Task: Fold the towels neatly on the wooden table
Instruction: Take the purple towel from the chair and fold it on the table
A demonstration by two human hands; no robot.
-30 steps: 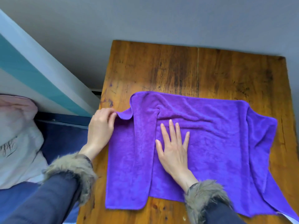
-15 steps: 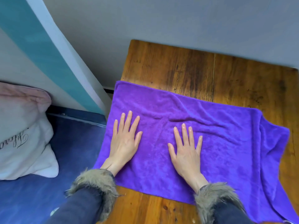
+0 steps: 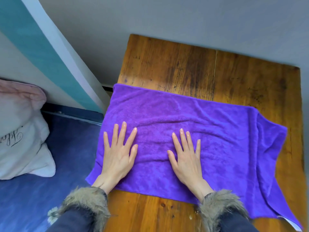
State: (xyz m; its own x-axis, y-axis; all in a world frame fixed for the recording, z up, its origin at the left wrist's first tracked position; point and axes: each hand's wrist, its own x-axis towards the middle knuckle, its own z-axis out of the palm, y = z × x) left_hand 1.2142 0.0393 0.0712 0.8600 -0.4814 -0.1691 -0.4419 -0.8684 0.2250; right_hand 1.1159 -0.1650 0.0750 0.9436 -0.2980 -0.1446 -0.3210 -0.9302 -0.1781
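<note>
A purple towel [image 3: 209,131] lies spread on the wooden table [image 3: 209,69], its left edge hanging a little past the table's left side. My left hand [image 3: 118,151] lies flat on the towel's left part with fingers straight and spread. My right hand [image 3: 185,156] presses flat on the towel's middle, fingers straight. On the right the towel has a folded-over flap [image 3: 270,164] that trails toward the table's near right corner.
A grey wall [image 3: 184,17] runs behind the table. To the left is a bed with a blue sheet [image 3: 50,164], a white and pink pillow [image 3: 20,131], and a teal and white panel [image 3: 41,47] leaning beside the table.
My left hand let go of the folded left flap, which now lies spread flat to the left. Both hands now lie flat on the towel. The camera view shifted left.
</note>
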